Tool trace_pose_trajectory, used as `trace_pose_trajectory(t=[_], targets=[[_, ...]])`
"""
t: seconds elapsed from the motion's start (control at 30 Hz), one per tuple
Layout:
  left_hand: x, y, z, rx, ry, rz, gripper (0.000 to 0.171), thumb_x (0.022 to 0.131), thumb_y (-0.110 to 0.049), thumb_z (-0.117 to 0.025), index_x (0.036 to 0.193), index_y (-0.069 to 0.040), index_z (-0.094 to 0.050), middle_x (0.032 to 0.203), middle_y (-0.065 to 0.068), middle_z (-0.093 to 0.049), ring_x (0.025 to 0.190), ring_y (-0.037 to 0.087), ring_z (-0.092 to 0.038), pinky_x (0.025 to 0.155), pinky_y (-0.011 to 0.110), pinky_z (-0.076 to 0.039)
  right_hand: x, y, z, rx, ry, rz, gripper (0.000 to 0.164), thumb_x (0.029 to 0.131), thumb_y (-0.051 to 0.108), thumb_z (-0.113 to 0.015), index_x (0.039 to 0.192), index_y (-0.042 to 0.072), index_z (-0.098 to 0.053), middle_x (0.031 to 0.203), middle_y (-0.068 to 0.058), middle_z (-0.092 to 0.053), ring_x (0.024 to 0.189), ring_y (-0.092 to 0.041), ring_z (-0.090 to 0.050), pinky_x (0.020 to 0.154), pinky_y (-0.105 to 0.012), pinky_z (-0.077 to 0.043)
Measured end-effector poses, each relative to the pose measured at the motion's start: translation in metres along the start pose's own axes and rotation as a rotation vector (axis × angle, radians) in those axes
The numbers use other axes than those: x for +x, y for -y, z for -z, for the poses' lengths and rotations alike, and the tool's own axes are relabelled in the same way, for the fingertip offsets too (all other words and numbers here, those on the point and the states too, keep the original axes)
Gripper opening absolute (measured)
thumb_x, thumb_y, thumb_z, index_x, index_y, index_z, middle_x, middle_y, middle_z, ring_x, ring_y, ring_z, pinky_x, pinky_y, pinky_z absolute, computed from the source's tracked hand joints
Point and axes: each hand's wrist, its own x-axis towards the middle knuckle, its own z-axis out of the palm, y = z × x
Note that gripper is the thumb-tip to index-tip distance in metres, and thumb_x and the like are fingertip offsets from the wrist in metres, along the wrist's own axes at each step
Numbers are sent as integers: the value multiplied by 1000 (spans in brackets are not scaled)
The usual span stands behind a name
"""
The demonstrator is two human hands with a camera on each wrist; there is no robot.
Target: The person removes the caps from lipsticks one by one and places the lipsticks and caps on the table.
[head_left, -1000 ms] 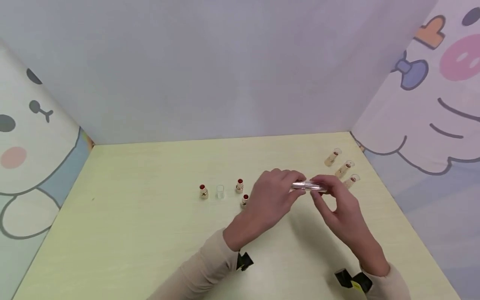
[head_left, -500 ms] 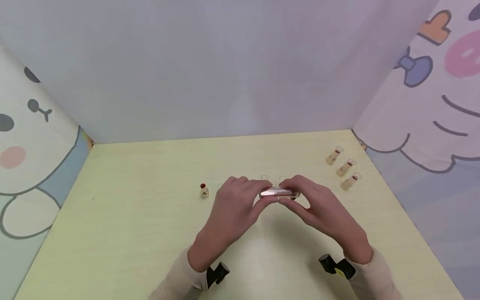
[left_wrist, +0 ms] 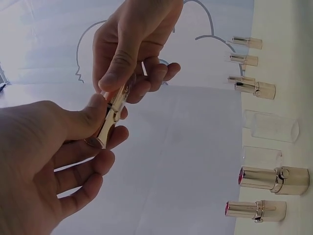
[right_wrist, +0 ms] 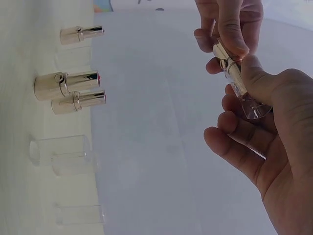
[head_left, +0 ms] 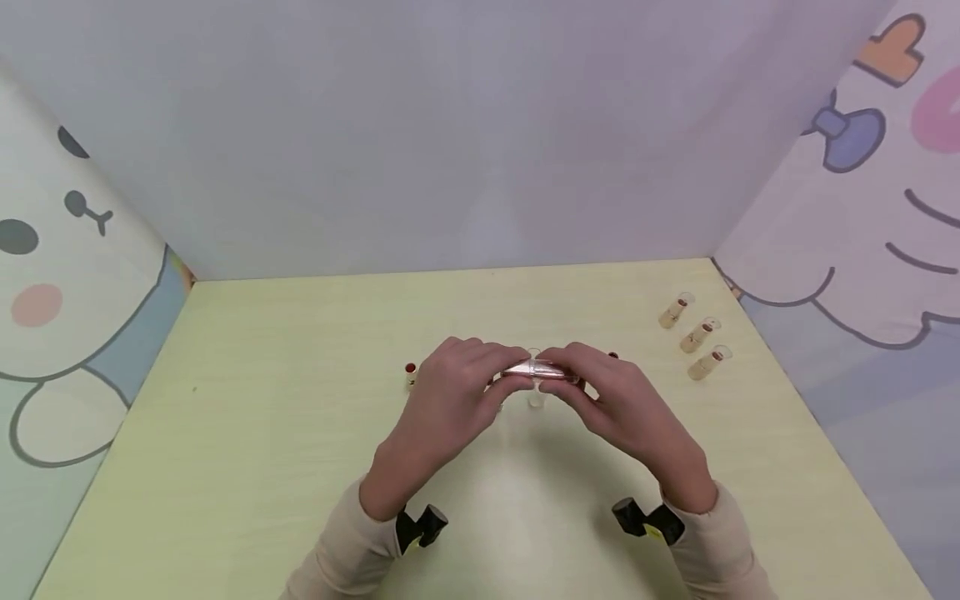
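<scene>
Over the middle of the table, both hands hold one gold lipstick (head_left: 519, 367) sideways between them. My left hand (head_left: 450, 400) pinches its gold base between thumb and fingers, as the left wrist view also shows. From the other end, my right hand (head_left: 626, 404) grips the clear lipstick cap (right_wrist: 254, 110), which sits around the lipstick's upper part. The cap's flared end shows past the right thumb in the right wrist view. Below the hands, uncapped gold lipsticks (left_wrist: 264, 179) with red tips stand on the table near several loose clear caps (left_wrist: 276, 128).
Three lipsticks with clear caps (head_left: 708, 362) stand in a slanting row at the back right of the table (head_left: 247, 433). An uncapped lipstick (head_left: 410, 375) is just left of the left hand. A pale curtain (head_left: 450, 142) closes off the back.
Both hands have moved left with the lipstick, from near the capped row to over the middle. They now cover most of the standing lipsticks in the head view.
</scene>
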Motion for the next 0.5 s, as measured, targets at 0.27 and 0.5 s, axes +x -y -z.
trace_pose_trajectory(t=[0.27, 0.5], targets=[[0, 2, 0, -16, -40, -14, 20, 88, -27, -85, 105, -18, -81, 89, -10, -80, 63, 5, -53, 70, 27, -49, 2, 1, 0, -14, -31, 16, 34, 91, 8, -80, 122, 17, -69, 99, 14, -64, 81, 2, -51, 72, -10, -42], [1, 4, -2, -19, -44, -19, 20, 87, -29, -86, 104, -18, -82, 85, -11, -79, 60, 5, -54, 69, 26, -48, 1, 0, 2, -2, -36, 11, 31, 93, 8, -78, 122, 17, -69, 101, 13, -65, 80, 2, -52, 71, -10, -42]])
